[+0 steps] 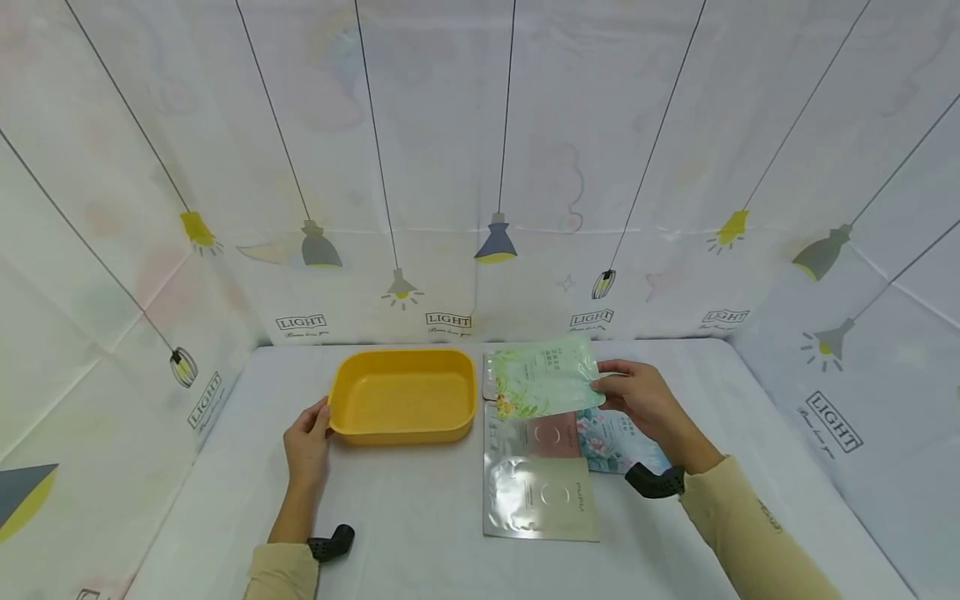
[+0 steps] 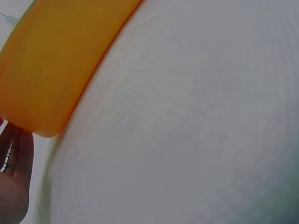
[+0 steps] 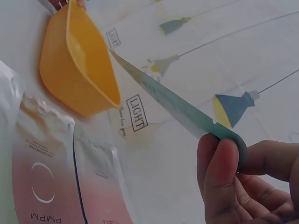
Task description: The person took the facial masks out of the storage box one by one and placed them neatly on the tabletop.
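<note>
My right hand [image 1: 641, 396] pinches the right edge of a pale green sheet mask packet [image 1: 547, 375] printed with leaves and yellow flowers. In the right wrist view, thumb and fingers clasp the packet [image 3: 182, 109], which is seen nearly edge-on and lifted. To the left is a yellow plastic basin [image 1: 401, 436] with nothing inside. My left hand [image 1: 307, 442] holds its left end by the rim; the left wrist view shows fingers [image 2: 24, 156] at the basin's corner. Below the green packet lie a pink packet [image 1: 551, 433], a beige one [image 1: 540, 500] and a blue floral one [image 1: 618, 437].
A white cloth [image 1: 420, 525] covers the table. Behind it hangs a pale curtain [image 1: 442, 125] printed with lamps, reaching round both sides. Another packet's silvery edge [image 1: 490, 375] shows beside the green packet, right of the basin.
</note>
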### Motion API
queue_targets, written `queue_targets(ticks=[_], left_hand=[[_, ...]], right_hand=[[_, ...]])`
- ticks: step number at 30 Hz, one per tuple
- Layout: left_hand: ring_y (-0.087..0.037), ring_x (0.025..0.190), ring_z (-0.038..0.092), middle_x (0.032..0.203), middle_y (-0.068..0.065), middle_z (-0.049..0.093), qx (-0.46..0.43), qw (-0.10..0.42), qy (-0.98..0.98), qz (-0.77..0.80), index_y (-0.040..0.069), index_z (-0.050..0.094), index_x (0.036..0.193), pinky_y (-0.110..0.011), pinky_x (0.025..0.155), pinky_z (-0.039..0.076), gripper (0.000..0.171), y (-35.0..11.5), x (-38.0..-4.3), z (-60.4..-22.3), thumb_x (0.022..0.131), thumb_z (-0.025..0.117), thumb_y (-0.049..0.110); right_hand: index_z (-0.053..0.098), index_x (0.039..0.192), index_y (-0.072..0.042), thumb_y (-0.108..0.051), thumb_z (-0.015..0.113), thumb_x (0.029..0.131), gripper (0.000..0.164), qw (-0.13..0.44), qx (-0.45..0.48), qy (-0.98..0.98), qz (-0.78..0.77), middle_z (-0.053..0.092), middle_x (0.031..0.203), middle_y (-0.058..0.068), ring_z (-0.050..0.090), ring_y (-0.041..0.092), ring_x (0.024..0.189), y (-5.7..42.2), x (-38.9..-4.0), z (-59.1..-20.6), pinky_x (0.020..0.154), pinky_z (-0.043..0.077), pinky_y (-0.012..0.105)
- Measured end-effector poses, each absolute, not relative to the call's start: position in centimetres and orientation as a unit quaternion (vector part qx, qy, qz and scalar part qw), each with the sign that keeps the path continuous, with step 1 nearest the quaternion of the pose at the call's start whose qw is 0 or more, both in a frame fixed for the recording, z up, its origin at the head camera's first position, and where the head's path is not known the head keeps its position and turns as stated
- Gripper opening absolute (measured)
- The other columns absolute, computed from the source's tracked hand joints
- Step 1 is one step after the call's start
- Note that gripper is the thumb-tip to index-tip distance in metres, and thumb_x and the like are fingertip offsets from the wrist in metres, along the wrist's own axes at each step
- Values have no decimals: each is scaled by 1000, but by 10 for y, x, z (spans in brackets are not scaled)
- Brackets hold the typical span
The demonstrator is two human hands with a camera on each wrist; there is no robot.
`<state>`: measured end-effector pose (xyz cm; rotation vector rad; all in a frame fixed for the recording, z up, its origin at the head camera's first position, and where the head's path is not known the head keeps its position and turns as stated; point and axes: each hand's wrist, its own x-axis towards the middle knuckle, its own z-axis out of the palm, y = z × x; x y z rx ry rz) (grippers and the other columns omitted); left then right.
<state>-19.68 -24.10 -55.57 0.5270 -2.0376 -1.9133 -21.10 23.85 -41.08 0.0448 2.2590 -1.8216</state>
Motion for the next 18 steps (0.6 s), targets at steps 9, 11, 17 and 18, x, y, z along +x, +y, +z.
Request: queue_targets(ticks=[9,11,17,18], left_hand=[[1,96,59,134,-18,58,173,139,-700,-679,1,57,133,-6,76,51,40,-242,-197,-555,101,52,25],[4,94,59,133,-17,58,174,143,-702,-675,2,57,133,-7,76,52,42,-241,-197,-557,101,53,28],[6,93,59,133,-16,59,177,158,-714,-659,3,58,133,-6,76,51,43,-241,-195,-557,101,51,31],[6,93,58,134,-16,59,177,158,-714,-659,3,58,133,-6,76,51,42,-241,-196,-556,101,51,31]], right_hand=[[39,137,13,-12,61,94,55,128,36,785,-605,65,89,-4,64,9,75,267,-191,-413,70,59,25],[39,136,13,-12,61,94,54,132,39,788,-600,65,87,-4,64,9,74,277,-186,-416,70,59,26],[39,136,13,-14,62,94,55,143,54,793,-590,65,85,-4,63,9,74,304,-171,-432,70,59,26],[38,136,13,-14,62,94,55,146,57,793,-588,65,86,-4,63,9,74,308,-168,-435,70,59,26]])
